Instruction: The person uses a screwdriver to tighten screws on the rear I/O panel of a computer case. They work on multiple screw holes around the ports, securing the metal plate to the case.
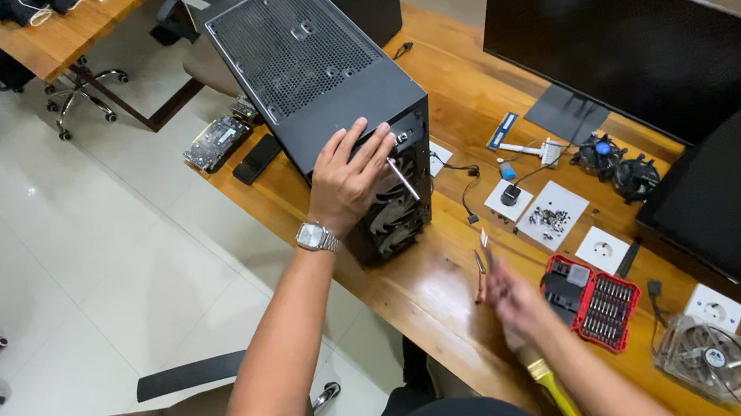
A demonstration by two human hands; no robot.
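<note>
From the head camera, the left hand (347, 180) rests on the near top edge of a black computer case (323, 84) that lies on its side at the left end of a wooden desk (431, 294); its fingers (376, 141) are spread apart and curl over the edge, pressing on the panel just above the case's front fans (394, 216). The right hand (514, 299), blurred, hangs over the desk in front of the case, well apart from it, with its fingers closed on a small tool (485, 264) whose thin tip points up toward the case. Just right of that hand lies a red screwdriver bit set (595, 300). A yellow-handled brush (552, 387) lies under the forearm. Two dark monitors (635, 39) stand behind.
</note>
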